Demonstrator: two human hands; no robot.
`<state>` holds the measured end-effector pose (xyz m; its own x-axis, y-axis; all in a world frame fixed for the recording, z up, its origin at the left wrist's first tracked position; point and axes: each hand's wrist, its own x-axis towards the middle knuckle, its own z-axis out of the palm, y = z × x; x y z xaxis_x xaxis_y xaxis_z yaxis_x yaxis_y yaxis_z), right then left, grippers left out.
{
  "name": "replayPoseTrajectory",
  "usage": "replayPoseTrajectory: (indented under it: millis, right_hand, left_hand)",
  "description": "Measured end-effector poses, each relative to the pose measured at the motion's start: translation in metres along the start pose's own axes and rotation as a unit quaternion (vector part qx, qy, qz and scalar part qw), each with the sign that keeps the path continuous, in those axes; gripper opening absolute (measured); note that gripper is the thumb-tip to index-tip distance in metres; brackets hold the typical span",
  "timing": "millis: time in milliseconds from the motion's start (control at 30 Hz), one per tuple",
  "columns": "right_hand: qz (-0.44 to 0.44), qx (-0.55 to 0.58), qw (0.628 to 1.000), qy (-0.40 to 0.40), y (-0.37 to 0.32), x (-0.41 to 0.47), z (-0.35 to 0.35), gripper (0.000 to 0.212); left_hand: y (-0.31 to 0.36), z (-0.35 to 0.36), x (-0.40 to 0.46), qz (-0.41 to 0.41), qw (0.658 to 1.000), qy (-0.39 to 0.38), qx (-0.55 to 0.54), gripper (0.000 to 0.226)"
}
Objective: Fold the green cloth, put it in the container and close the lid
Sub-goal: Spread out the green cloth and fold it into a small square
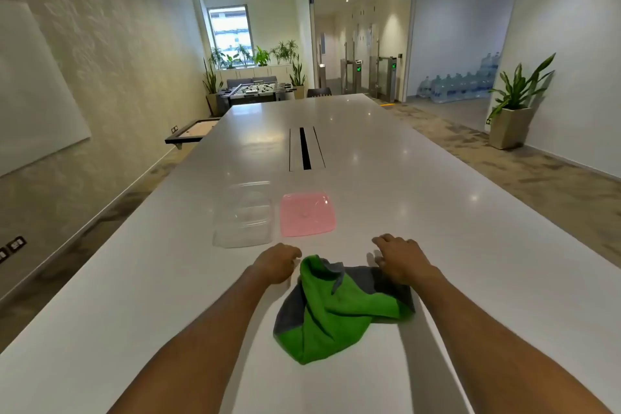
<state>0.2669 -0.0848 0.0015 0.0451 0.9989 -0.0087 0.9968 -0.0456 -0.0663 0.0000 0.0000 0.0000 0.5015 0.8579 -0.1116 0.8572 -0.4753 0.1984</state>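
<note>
A green cloth with a grey underside lies crumpled on the white table, close to me. My left hand is curled at the cloth's far left corner and seems to pinch its edge. My right hand rests palm down on the far right grey corner, fingers spread slightly. Beyond my hands stands a clear plastic container, open and empty. Its pink lid lies flat on the table just right of it.
The long white table runs far ahead, with a black cable slot in its middle. A foosball table and potted plants stand past the far end. Carpeted floor runs along both sides.
</note>
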Motion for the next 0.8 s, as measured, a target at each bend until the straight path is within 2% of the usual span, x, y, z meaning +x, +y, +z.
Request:
replayPoseTrajectory:
  millis: [167, 500, 800]
  right_hand:
    - [0.007, 0.001, 0.999, -0.038, -0.002, 0.0, 0.009, 0.048]
    - [-0.005, 0.022, 0.999, -0.046, -0.011, 0.002, 0.012, 0.044]
    - [-0.044, 0.188, 0.981, -0.031, -0.041, 0.006, 0.0, 0.05]
  left_hand:
    - [0.004, 0.008, 0.003, 0.006, 1.0, -0.003, -0.012, 0.032]
    - [-0.001, 0.013, 0.006, 0.009, 0.997, 0.0, -0.072, 0.032]
    - [0.001, 0.016, 0.006, 0.018, 0.988, 0.022, -0.151, 0.033]
